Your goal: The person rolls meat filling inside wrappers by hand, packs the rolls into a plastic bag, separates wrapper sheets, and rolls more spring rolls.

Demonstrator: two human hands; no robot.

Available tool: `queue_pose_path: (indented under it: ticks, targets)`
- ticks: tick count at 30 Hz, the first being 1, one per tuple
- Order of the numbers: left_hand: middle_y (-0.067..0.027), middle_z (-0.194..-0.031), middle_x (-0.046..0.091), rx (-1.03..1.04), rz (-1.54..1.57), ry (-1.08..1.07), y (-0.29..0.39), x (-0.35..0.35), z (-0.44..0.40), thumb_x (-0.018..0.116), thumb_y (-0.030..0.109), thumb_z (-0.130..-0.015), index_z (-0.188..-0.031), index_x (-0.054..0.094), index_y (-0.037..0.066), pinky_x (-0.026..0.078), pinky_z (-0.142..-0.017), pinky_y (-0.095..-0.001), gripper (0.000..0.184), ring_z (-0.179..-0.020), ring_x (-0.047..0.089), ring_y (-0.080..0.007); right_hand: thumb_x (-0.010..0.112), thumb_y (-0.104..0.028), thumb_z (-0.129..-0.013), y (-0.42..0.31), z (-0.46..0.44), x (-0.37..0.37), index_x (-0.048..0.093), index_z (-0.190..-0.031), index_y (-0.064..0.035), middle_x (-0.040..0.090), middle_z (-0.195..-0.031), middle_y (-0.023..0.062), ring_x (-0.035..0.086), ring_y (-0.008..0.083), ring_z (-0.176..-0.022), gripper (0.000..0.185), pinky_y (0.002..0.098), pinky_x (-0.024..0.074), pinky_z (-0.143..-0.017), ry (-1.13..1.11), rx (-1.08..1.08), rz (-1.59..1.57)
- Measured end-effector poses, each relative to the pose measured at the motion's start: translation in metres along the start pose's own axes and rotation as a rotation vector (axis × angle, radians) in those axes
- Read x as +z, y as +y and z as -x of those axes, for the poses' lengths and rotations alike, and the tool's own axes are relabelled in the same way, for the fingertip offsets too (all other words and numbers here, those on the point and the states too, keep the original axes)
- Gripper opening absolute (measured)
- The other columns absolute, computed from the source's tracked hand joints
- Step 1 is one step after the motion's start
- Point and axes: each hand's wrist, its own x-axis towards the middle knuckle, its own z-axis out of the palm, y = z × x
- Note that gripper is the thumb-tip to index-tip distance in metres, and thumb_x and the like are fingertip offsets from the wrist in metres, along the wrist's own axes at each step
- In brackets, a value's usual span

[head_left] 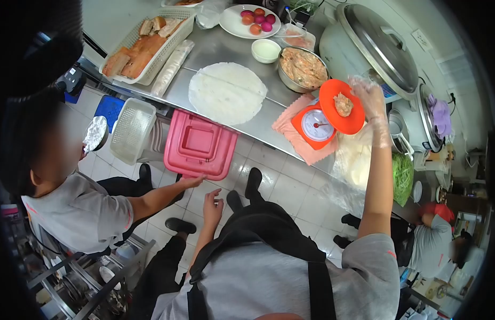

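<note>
My right hand (368, 100), in a clear plastic glove, is at the right edge of an orange plate (354, 118); its fingers are blurred by the glove. A lump of meat mixture (343, 104) lies on that plate, which sits on an orange dial scale (317, 126). Under the scale is a pink cloth (290, 128). A metal bowl of meat mixture (304, 68) stands behind the scale. To its left a round white sheet (227, 93) lies flat on the counter. Low over the floor, my left hand (213, 207) is bare, fingers loosely curled and apart, holding nothing.
A pink lidded bin (199, 144) stands below the counter edge. At left a co-worker (82, 208) reaches toward it, with a foil-topped bowl (95, 133) nearby. Behind are a basket of meat (146, 48), a plate of eggs (226, 20) and a large cooker (338, 45). Another person (429, 245) is at right.
</note>
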Motion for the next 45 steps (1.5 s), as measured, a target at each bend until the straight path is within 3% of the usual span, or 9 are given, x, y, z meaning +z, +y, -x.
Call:
queue_pose_path:
  ticks: [8,15,22,26,30,34,38,41,45]
  targets:
    - [-0.0137,-0.111,0.057,0.043,-0.038,-0.077,0.008,-0.005,0.001,0.063,0.001,-0.085,-0.126,0.061,0.011,0.053,-0.074,-0.0332,0.042,-0.085,0.065,-0.0235,0.039,-0.027,-0.101,-0.003,0.07,0.035,0.062,-0.13,-0.0022,0.065,-0.123,0.0259,0.06,0.0398,-0.119,0.044,0.0414,0.044,-0.103,0.088,-0.151,0.22]
    - [-0.0138,-0.112,0.057,0.065,-0.064,-0.062,-0.015,-0.023,0.034,0.063,0.004,-0.086,-0.126,0.061,0.012,0.053,-0.075,-0.0359,0.042,-0.085,0.066,-0.0245,0.054,-0.037,-0.097,-0.017,0.061,0.052,0.06,-0.131,-0.0006,0.064,-0.124,0.0257,0.059,0.0394,-0.12,0.05,0.0419,0.0435,-0.104,0.144,-0.042,0.251]
    - [-0.0128,-0.112,0.057,-0.023,-0.044,0.009,-0.034,-0.048,0.064,0.064,-0.002,-0.085,-0.128,0.061,0.011,0.054,-0.076,-0.0315,0.045,-0.086,0.063,-0.0207,0.063,-0.04,-0.091,-0.012,0.055,0.086,0.071,-0.112,-0.0071,0.07,-0.104,0.0215,0.067,0.039,-0.097,0.04,0.048,0.0508,-0.089,0.215,-0.205,0.534]
    - [-0.0116,-0.11,0.058,0.014,0.013,0.056,-0.04,-0.05,0.064,0.063,-0.002,-0.086,-0.128,0.061,0.01,0.053,-0.077,-0.0311,0.044,-0.088,0.063,-0.0188,0.062,-0.038,-0.093,-0.012,0.053,0.081,0.073,-0.106,-0.0073,0.073,-0.097,0.0172,0.07,0.0356,-0.09,0.035,0.0419,0.0541,-0.083,0.132,-0.196,0.199]
    - [-0.01,-0.11,0.059,0.014,0.051,0.037,-0.015,-0.059,0.049,0.063,-0.003,-0.086,-0.128,0.061,0.011,0.053,-0.077,-0.0298,0.044,-0.089,0.063,-0.0169,0.059,-0.038,-0.1,-0.015,0.036,0.087,0.062,-0.122,-0.0025,0.069,-0.113,0.0108,0.066,0.0289,-0.101,0.042,0.0385,0.0568,-0.086,0.086,0.3,-1.369]
    - [-0.0086,-0.109,0.059,0.01,0.043,0.015,0.024,-0.063,0.018,0.061,-0.005,-0.087,-0.127,0.062,0.013,0.053,-0.077,-0.028,0.044,-0.088,0.063,-0.0153,0.066,-0.029,-0.096,-0.095,0.045,0.11,0.056,-0.125,0.0036,0.06,-0.12,0.0183,0.059,0.0242,-0.115,0.045,0.0387,0.0565,-0.094,-0.198,0.469,-1.881]
    - [-0.0077,-0.107,0.06,0.098,0.066,0.013,0.065,-0.056,-0.011,0.061,-0.005,-0.087,-0.127,0.062,0.014,0.053,-0.078,-0.0287,0.044,-0.089,0.064,-0.016,0.069,-0.028,-0.093,-0.087,-0.005,0.22,0.058,-0.124,0.0009,0.064,-0.112,0.0128,0.063,0.021,-0.105,0.044,0.0325,0.0573,-0.085,-0.384,0.264,-1.258]
    - [-0.0131,-0.106,0.062,0.14,0.031,-0.037,0.1,-0.047,-0.023,0.061,0.0,-0.088,-0.126,0.061,0.014,0.051,-0.077,-0.0349,0.041,-0.088,0.066,-0.0256,0.073,-0.027,-0.088,-0.138,-0.031,0.274,0.058,-0.128,-0.0035,0.069,-0.111,0.0088,0.067,0.0219,-0.098,0.049,0.0339,0.0564,-0.081,-0.479,0.226,-0.619]
    - [-0.0117,-0.107,0.061,0.113,0.002,-0.103,0.125,-0.037,-0.033,0.06,0.0,-0.088,-0.125,0.062,0.011,0.053,-0.083,-0.0344,0.039,-0.092,0.065,-0.0248,0.079,-0.032,-0.078,-0.13,-0.031,0.371,0.049,-0.139,-0.005,0.064,-0.125,0.0161,0.059,0.034,-0.116,0.073,0.0468,0.0438,-0.103,-0.144,-0.276,-0.251]
